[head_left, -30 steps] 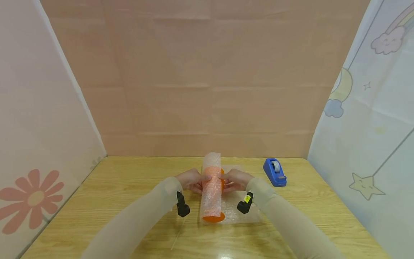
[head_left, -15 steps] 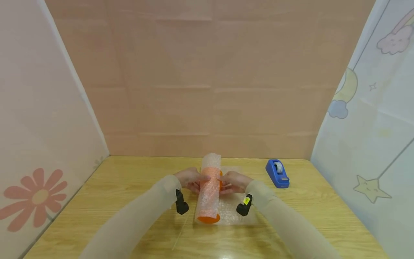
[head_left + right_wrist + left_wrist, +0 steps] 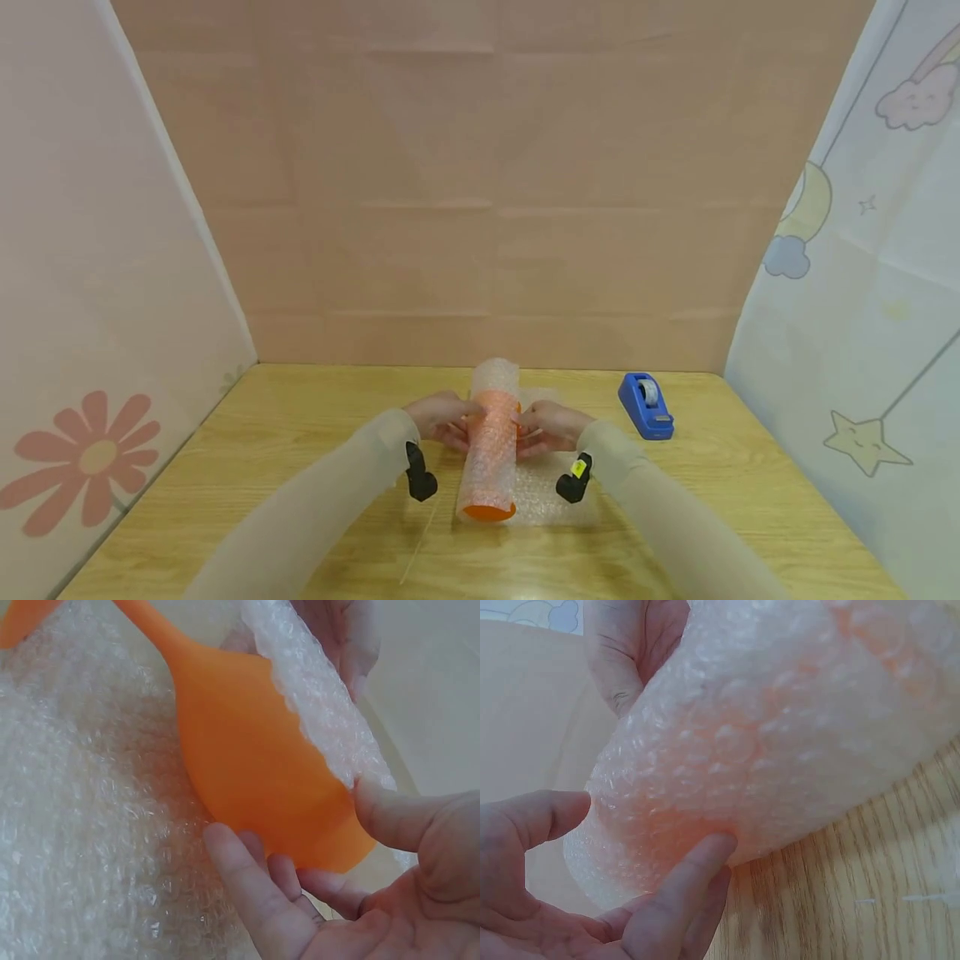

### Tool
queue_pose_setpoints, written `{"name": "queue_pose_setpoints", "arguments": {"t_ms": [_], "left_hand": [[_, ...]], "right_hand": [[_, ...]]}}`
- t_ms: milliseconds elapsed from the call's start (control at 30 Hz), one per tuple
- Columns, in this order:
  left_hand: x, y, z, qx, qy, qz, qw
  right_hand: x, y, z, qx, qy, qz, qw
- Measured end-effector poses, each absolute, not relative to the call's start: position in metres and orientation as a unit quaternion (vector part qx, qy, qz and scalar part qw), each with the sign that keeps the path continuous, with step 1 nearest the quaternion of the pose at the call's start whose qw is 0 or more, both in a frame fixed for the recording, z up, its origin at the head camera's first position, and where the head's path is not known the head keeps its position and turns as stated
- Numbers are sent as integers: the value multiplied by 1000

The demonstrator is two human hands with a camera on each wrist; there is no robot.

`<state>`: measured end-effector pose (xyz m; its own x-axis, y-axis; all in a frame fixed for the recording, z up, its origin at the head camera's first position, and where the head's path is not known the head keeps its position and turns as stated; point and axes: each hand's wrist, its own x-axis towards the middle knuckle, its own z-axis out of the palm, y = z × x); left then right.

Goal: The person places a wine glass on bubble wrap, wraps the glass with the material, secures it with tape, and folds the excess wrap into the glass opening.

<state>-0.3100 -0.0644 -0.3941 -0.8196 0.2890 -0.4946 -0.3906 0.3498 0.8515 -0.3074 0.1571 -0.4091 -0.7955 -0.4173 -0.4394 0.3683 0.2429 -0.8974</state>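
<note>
An orange goblet, its bowl and stem bare on one side in the right wrist view, lies on its side in a sheet of bubble wrap. The wrap curves over it as a roll, its loose edge along the bowl. My left hand holds the roll from the left, thumb on top and fingers against the lower side. From the right, my right hand has its thumb on the wrap's edge and its curled fingers under the goblet's bowl. The goblet's far side is hidden by the wrap.
More bubble wrap lies flat on the wooden table, to the right of the roll. A blue tape dispenser with a tape roll stands at the back right. Fabric screens border the table at the back and both sides.
The roll tilted and shifted a little left, then came back slightly right. The wrap's upper edge reaches farther over the goblet, so less orange shows on the right. Both hands stay on it.
</note>
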Motion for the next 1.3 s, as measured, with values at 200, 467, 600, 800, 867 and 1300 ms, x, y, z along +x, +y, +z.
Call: {"name": "queue_pose_setpoints", "arguments": {"t_ms": [200,467,600,800,867,1300], "left_hand": [[-309,-64,-393,-50,765,572,292],[-310,-60,-391,-56,765,573,289],[-310,-60,-392,-63,759,576,295],[-307,-60,-392,-61,764,572,294],[-307,-59,-392,-61,765,570,294],[-305,-56,-389,-54,769,567,290]], "right_hand": [[-308,158,-408,-18,725,-605,329],[-310,159,-406,-22,738,-591,325],[-309,160,-404,-34,765,-560,316],[-306,153,-399,-40,839,-502,206],[-304,151,-396,-45,862,-477,167],[-301,140,-385,-57,871,-454,177]]}}
